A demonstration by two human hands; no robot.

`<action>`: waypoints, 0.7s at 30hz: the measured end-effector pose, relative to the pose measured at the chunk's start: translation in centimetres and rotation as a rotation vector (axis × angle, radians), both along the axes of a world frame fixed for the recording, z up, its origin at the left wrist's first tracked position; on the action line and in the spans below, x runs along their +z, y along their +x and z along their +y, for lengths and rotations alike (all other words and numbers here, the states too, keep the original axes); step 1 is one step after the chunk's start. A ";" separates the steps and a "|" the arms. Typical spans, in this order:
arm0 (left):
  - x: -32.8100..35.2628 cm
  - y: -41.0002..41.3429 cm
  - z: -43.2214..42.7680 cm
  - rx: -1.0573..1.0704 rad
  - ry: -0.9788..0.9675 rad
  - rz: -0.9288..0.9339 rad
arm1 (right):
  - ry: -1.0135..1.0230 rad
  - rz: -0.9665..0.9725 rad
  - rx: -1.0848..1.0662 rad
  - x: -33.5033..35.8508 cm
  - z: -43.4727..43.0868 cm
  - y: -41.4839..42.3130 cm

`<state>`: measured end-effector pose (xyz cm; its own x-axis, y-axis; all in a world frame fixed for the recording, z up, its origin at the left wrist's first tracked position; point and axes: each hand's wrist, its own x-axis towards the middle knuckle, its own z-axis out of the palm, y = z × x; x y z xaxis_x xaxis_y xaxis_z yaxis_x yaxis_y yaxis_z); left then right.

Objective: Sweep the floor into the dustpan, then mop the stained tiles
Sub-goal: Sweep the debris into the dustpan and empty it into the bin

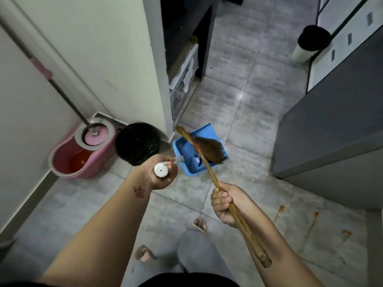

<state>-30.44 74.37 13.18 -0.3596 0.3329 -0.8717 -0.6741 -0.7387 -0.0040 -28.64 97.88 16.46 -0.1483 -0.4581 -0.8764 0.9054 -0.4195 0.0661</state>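
Note:
My left hand grips the white handle end of the blue dustpan, which is held over the grey tiles near the wall corner. My right hand holds the wooden stick of the broom, whose brown bristles lie inside the dustpan with some dark debris. A pink mop bucket with a mop standing in its spinner sits against the left wall. Orange-brown stains streak the tiles at the lower right.
A bin lined with a black bag stands between the bucket and the dustpan. A second black-lined bin is at the far right. A grey cabinet borders the right side, shelving the middle. My feet in slippers are below.

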 end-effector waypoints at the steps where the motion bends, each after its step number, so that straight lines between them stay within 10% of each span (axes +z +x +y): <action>1: 0.4 1.3 -0.9 0.000 0.001 0.008 | -0.003 0.011 0.001 0.5 -0.9 1.0; 21: 10.7 20.1 -19.0 0.161 -0.134 0.149 | -0.139 0.141 0.166 9.0 -22.2 15.9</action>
<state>-10.35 55.42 23.86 -0.5262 0.1455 -0.8378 -0.5334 -0.8238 0.1919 -12.78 75.66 25.49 -0.1772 -0.6008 -0.7795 0.9655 -0.2597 -0.0193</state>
